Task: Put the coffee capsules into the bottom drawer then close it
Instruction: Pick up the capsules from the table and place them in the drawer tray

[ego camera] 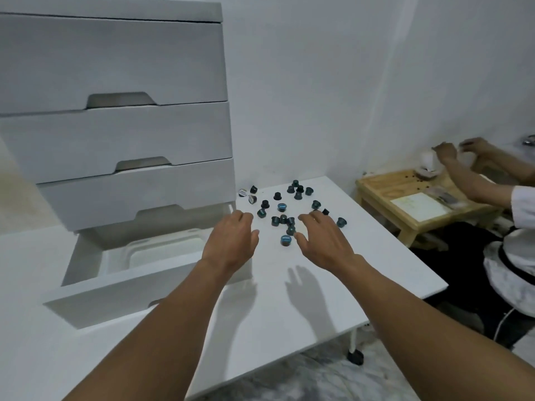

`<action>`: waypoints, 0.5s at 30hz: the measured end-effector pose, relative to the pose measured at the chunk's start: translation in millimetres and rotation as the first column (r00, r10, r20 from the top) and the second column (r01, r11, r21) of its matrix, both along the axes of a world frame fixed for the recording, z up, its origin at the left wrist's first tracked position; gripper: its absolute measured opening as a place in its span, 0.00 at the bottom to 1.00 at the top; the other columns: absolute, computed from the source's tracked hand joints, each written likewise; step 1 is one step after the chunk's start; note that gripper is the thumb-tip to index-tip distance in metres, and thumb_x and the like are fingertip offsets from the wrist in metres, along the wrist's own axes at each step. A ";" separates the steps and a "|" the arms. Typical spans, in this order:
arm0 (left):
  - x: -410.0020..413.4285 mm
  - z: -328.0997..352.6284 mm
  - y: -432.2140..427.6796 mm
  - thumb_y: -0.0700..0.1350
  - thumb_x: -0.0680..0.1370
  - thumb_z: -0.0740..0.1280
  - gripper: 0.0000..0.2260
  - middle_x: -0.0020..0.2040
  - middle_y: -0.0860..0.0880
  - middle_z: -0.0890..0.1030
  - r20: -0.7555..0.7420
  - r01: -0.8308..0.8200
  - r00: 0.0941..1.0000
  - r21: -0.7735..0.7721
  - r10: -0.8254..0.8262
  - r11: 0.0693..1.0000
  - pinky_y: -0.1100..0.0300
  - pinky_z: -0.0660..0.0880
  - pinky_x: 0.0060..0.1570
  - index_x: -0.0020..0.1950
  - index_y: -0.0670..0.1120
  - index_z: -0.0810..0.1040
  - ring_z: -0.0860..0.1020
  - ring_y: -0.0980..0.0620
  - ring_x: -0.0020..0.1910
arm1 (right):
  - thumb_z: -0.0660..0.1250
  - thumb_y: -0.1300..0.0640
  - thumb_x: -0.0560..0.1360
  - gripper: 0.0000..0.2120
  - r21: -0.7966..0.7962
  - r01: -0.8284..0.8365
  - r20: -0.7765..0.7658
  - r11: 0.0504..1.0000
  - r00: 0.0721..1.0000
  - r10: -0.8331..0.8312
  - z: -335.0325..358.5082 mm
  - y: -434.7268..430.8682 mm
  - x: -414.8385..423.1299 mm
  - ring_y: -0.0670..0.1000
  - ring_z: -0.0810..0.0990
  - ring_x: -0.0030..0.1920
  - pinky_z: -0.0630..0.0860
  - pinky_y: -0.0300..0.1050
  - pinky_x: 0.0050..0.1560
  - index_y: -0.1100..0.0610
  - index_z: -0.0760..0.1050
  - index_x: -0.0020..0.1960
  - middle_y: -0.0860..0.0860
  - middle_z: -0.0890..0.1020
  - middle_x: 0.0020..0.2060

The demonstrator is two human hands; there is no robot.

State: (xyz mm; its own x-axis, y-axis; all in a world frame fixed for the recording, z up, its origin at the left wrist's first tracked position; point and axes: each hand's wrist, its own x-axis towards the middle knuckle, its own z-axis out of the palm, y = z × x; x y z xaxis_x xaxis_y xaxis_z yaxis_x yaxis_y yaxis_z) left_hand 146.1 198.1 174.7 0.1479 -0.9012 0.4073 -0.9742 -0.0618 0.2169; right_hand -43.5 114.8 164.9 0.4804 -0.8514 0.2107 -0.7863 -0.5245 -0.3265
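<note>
Both hands, left hand (231, 241) and right hand (321, 241), fingers spread, empty, over small dark teal coffee capsules (282, 219) on white desk (362, 256); best scoop clusters toward open white bottom drawer (150, 285).

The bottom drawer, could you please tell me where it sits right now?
In the head view, the bottom drawer is pulled open at lower left under the cabinet, just left of the left hand.
</note>
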 end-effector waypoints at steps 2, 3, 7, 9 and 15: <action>-21.6 -6.9 -21.7 0.45 0.78 0.62 0.13 0.54 0.41 0.78 -0.021 -0.009 1.000 0.019 0.009 1.000 0.50 0.73 0.50 0.59 0.39 0.75 0.76 0.40 0.51 | 0.60 0.52 0.78 0.18 0.014 -0.013 -0.016 1.000 1.000 0.013 -4.7 -22.2 -19.7 0.57 0.70 0.63 0.69 0.48 0.60 0.58 0.70 0.66 0.54 0.72 0.63; -32.8 -10.8 -32.4 0.46 0.78 0.61 0.14 0.55 0.42 0.77 -0.025 -0.015 1.000 0.034 0.016 0.999 0.50 0.73 0.52 0.60 0.40 0.74 0.75 0.41 0.53 | 0.60 0.52 0.79 0.19 0.021 -0.019 -0.024 1.000 1.000 0.020 -7.4 -33.9 -29.8 0.57 0.70 0.64 0.69 0.48 0.61 0.57 0.69 0.68 0.54 0.72 0.64; -76.9 -25.7 -70.2 0.47 0.79 0.60 0.15 0.58 0.43 0.76 -0.086 -0.055 0.994 0.097 0.064 0.994 0.51 0.73 0.53 0.63 0.41 0.73 0.75 0.42 0.55 | 0.60 0.52 0.79 0.21 0.077 -0.040 -0.054 0.996 0.998 0.044 -19.3 -79.3 -66.3 0.58 0.70 0.65 0.69 0.49 0.63 0.57 0.67 0.69 0.56 0.71 0.66; -93.6 -33.2 -86.1 0.46 0.79 0.60 0.14 0.57 0.42 0.77 -0.101 -0.074 0.991 0.124 0.087 0.989 0.50 0.72 0.53 0.62 0.41 0.74 0.75 0.41 0.54 | 0.60 0.53 0.79 0.20 0.098 -0.065 -0.077 0.993 0.994 0.073 -26.1 -99.5 -78.2 0.59 0.70 0.64 0.69 0.50 0.63 0.57 0.68 0.69 0.56 0.71 0.65; -105.2 -59.9 -119.3 0.45 0.79 0.60 0.14 0.59 0.43 0.76 -0.115 -0.146 0.977 0.257 0.180 0.955 0.52 0.72 0.53 0.62 0.41 0.73 0.75 0.42 0.55 | 0.61 0.55 0.78 0.19 0.165 -0.152 -0.072 0.975 0.984 0.165 -51.4 -144.9 -83.2 0.58 0.72 0.62 0.71 0.49 0.60 0.55 0.68 0.69 0.55 0.71 0.65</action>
State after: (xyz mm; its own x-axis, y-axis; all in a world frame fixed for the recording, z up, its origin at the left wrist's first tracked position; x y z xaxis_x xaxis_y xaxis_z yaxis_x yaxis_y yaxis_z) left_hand 40.9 78.8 114.8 0.3395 -0.9298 0.1422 -0.9089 -0.2854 0.3040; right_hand -126.7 -30.1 113.5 0.6224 -0.7821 0.0322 -0.7256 -0.5919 -0.3510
